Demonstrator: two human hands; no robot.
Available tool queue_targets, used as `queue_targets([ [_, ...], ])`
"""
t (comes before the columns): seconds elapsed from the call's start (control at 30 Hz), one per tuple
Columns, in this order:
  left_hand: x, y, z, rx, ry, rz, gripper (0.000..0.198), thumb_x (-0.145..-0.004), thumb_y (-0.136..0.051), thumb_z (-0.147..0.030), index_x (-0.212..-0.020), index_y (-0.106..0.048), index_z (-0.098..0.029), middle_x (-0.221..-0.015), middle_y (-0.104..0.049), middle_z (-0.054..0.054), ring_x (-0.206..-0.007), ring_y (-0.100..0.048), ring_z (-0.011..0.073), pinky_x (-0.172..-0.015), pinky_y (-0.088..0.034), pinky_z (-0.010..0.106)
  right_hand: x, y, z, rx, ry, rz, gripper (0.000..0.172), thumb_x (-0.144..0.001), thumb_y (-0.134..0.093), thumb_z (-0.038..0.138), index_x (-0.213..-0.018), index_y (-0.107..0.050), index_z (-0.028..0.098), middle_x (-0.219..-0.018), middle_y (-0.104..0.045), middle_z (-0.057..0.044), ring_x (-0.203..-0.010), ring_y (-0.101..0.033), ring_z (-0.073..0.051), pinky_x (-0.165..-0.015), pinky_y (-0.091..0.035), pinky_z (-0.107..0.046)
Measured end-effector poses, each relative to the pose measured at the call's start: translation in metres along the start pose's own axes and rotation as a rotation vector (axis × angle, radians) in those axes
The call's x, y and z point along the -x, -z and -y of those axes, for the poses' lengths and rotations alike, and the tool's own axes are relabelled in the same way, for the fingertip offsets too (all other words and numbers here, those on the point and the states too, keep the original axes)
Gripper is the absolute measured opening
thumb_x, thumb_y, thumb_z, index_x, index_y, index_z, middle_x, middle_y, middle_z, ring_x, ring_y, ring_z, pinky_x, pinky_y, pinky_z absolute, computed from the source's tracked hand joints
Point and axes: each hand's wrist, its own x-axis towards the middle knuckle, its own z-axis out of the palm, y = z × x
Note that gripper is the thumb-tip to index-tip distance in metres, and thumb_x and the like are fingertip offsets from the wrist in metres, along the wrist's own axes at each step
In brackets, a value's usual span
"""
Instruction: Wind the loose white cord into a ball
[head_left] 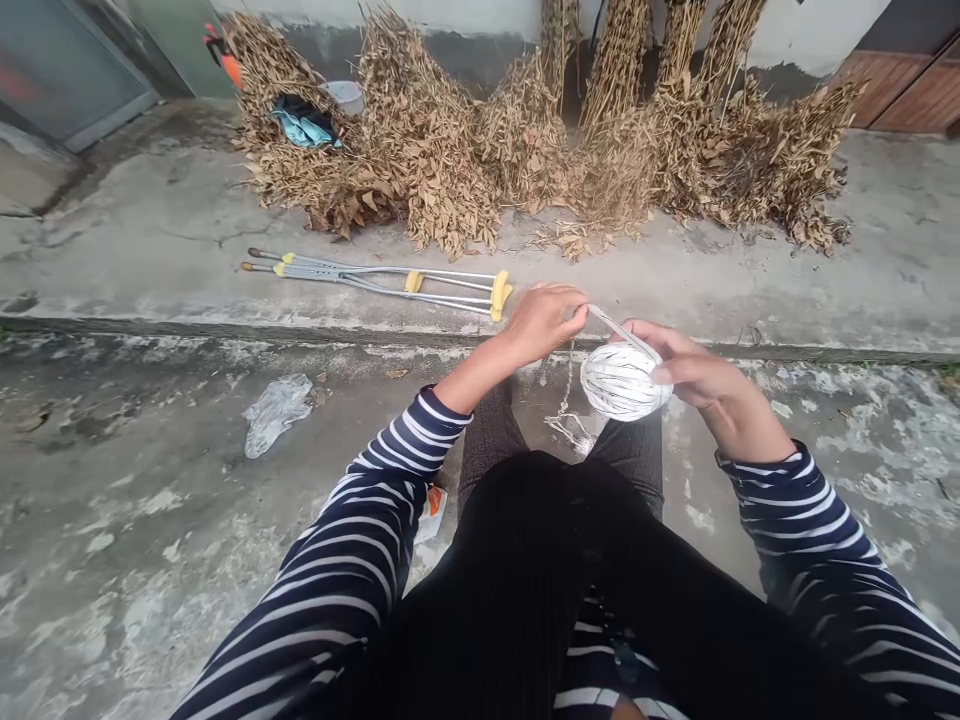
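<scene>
A ball of white flat cord (pixel 622 385) is gripped from its right side by my right hand (pixel 690 372), thumb on the near face and fingers behind it. My left hand (pixel 546 322) pinches a strand (pixel 611 322) that runs taut from the ball's upper right side up to my fingertips. Below my left hand a thin length of cord (pixel 568 385) hangs down and ends in a loose tangle (pixel 574 432) low between my knees. Part of my right fingers is hidden behind the ball.
Aluminium crutches (pixel 360 275) with yellow pads lie on the raised concrete ledge (pixel 150 270) ahead. Dried plant bundles (pixel 450 150) lean along the wall. A crumpled clear plastic bag (pixel 277 415) lies on the lower ground at left. A white and orange packet (pixel 431 512) shows beside my left leg.
</scene>
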Motion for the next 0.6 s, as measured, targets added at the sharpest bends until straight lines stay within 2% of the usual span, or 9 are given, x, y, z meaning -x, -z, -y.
queue_targets([
  [0.1,-0.004,-0.002,0.003,0.036,0.100,-0.031,0.019,-0.092,-0.057,-0.018,-0.086,-0.075,-0.016,-0.093,-0.079,0.007,-0.089,-0.070,0.0175,-0.085,-0.051,0.029,0.001,0.000,-0.003,0.025,-0.001,0.005,0.052,-0.062,-0.095,0.038,-0.102,-0.066,0.021,-0.087,-0.066,0.001,-0.076,-0.061,-0.014,-0.067,-0.049,-0.023],
  [0.2,-0.001,-0.018,0.015,0.246,0.270,0.076,0.022,-0.086,-0.054,-0.013,-0.080,-0.074,-0.014,-0.079,-0.076,0.003,-0.066,-0.067,0.0128,-0.067,-0.049,0.023,0.003,-0.006,-0.003,0.032,0.015,0.053,0.055,-0.062,-0.097,0.042,-0.102,-0.065,0.021,-0.085,-0.065,0.002,-0.072,-0.060,-0.013,-0.064,-0.048,-0.022],
  [0.3,0.024,-0.051,0.030,0.466,0.493,0.179,0.026,-0.085,-0.050,-0.010,-0.069,-0.070,-0.013,-0.065,-0.069,0.000,-0.050,-0.061,0.0095,-0.056,-0.046,0.021,0.012,-0.012,0.007,0.009,0.036,0.104,0.060,-0.059,-0.099,0.044,-0.105,-0.067,0.021,-0.088,-0.069,0.000,-0.072,-0.064,-0.015,-0.063,-0.049,-0.024],
  [0.4,0.064,-0.078,0.040,0.601,0.674,0.303,0.027,-0.086,-0.053,-0.009,-0.062,-0.066,-0.012,-0.056,-0.065,0.001,-0.047,-0.059,0.0094,-0.054,-0.048,0.020,0.021,-0.013,0.023,-0.047,0.103,0.032,0.063,-0.054,-0.100,0.045,-0.105,-0.072,0.022,-0.092,-0.075,-0.004,-0.077,-0.070,-0.020,-0.066,-0.052,-0.028],
  [0.47,0.079,-0.080,0.040,0.679,0.718,0.309,0.019,-0.088,-0.060,-0.014,-0.074,-0.073,-0.011,-0.067,-0.072,0.004,-0.048,-0.060,0.0089,-0.054,-0.051,0.021,0.022,-0.008,0.029,-0.073,0.114,-0.058,0.059,-0.054,-0.099,0.045,-0.102,-0.075,0.022,-0.091,-0.077,-0.005,-0.078,-0.070,-0.022,-0.067,-0.054,-0.030],
  [0.5,0.081,-0.075,0.038,0.725,0.687,0.260,0.015,-0.089,-0.064,-0.018,-0.087,-0.077,-0.010,-0.079,-0.077,0.006,-0.052,-0.063,0.0093,-0.055,-0.054,0.022,0.020,-0.005,0.029,-0.080,0.093,-0.081,0.058,-0.053,-0.098,0.044,-0.101,-0.076,0.021,-0.091,-0.077,-0.005,-0.077,-0.070,-0.021,-0.067,-0.055,-0.030],
  [0.53,0.078,-0.067,0.033,0.780,0.625,0.188,0.020,-0.090,-0.068,-0.024,-0.102,-0.078,-0.012,-0.096,-0.081,0.010,-0.060,-0.068,0.0108,-0.057,-0.056,0.023,0.016,-0.002,0.027,-0.089,0.062,-0.090,0.057,-0.052,-0.097,0.043,-0.101,-0.077,0.021,-0.090,-0.077,-0.005,-0.076,-0.070,-0.021,-0.068,-0.055,-0.031],
  [0.6,0.062,-0.049,0.018,0.908,0.463,0.080,0.043,-0.088,-0.078,-0.037,-0.125,-0.075,-0.016,-0.128,-0.077,0.014,-0.085,-0.076,0.0169,-0.064,-0.059,0.025,0.004,0.004,0.017,-0.112,0.010,-0.083,0.056,-0.052,-0.095,0.040,-0.101,-0.077,0.019,-0.089,-0.077,-0.004,-0.075,-0.070,-0.020,-0.068,-0.056,-0.030],
])
